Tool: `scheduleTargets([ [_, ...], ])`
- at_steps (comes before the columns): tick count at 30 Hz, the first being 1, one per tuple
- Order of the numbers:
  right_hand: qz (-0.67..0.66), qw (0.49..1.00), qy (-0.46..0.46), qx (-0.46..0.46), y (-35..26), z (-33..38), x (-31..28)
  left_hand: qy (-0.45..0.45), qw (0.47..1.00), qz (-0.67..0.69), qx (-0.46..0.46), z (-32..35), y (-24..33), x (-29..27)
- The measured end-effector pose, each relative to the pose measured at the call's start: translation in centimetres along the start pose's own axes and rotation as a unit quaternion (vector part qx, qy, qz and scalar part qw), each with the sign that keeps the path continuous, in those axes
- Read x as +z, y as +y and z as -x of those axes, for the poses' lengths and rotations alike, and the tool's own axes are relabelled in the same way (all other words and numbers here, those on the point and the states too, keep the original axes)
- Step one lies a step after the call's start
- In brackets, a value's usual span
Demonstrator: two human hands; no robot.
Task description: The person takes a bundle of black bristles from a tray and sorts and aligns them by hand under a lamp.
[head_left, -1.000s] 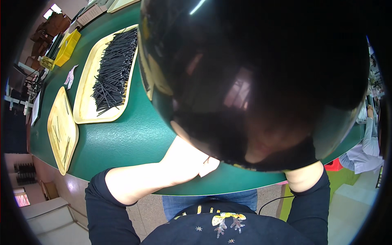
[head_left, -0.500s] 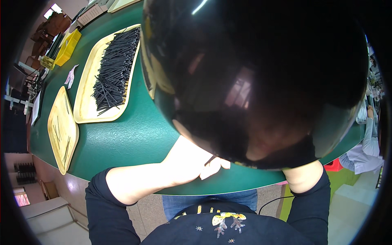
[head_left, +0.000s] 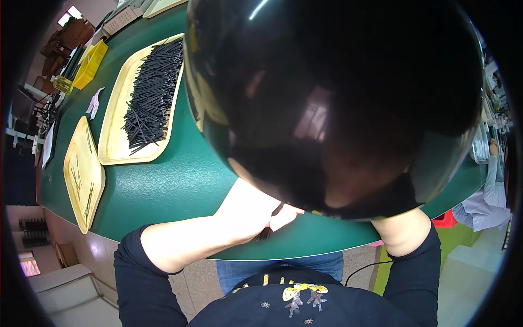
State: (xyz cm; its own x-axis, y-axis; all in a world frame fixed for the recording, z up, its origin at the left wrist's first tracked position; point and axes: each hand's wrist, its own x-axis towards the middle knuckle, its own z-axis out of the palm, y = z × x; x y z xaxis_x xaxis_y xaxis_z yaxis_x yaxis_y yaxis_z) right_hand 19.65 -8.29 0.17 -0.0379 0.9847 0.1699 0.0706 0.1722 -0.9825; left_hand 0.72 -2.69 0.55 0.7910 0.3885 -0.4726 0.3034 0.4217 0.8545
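My left hand (head_left: pixel 256 212) is closed, with its fingers curled round a small bunch of thin black sticks (head_left: pixel 265 234). Their ends poke out below the palm, over the near part of the green table. A big glossy black round object (head_left: pixel 338 109) fills the upper right and hides part of the left fingertips. Of my right arm only the forearm and wrist (head_left: pixel 404 231) show; the right hand itself is hidden behind that black object. Left of centre, a cream tray (head_left: pixel 115 147) holds a dense heap of similar thin black sticks (head_left: pixel 155 90).
A smaller cream tray (head_left: pixel 87 212) with several thin strands lies at the left. Beyond it are a crumpled paper (head_left: pixel 94 103), a yellow bin (head_left: pixel 91 64) and a small bottle (head_left: pixel 62 83). The green table (head_left: pixel 163 191) curves round; another person's sleeve (head_left: pixel 493 182) shows far right.
Black stick ends have come into sight below my left palm, and the left fingers have shifted slightly. The black round object sits a little further left and up in the picture.
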Motion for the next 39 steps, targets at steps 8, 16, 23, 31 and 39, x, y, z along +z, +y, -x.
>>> scheduleTargets([
  [8, -0.123, 0.988, 0.018, -0.094, 0.9, -0.7, 0.6, -0.005, 0.998, 0.051, 0.046, 0.0, -0.2, 0.8],
  [16, -0.178, 0.982, -0.043, -0.055, 0.7, -0.7, 0.4, -0.015, 0.986, 0.153, 0.071, 0.3, 0.0, 0.8],
  [23, -0.109, 0.991, -0.074, 0.021, -0.6, -0.6, -0.1, -0.052, 0.981, 0.173, 0.076, 0.4, 0.3, 0.8],
  [31, -0.011, 0.990, -0.082, -0.116, -0.5, -1.2, -0.1, -0.053, 0.977, 0.196, 0.067, 0.2, -0.4, 1.1],
  [39, -0.143, 0.986, -0.035, -0.079, -0.8, -1.1, 0.5, -0.064, 0.986, 0.122, 0.091, 0.2, 0.7, 1.2],
])
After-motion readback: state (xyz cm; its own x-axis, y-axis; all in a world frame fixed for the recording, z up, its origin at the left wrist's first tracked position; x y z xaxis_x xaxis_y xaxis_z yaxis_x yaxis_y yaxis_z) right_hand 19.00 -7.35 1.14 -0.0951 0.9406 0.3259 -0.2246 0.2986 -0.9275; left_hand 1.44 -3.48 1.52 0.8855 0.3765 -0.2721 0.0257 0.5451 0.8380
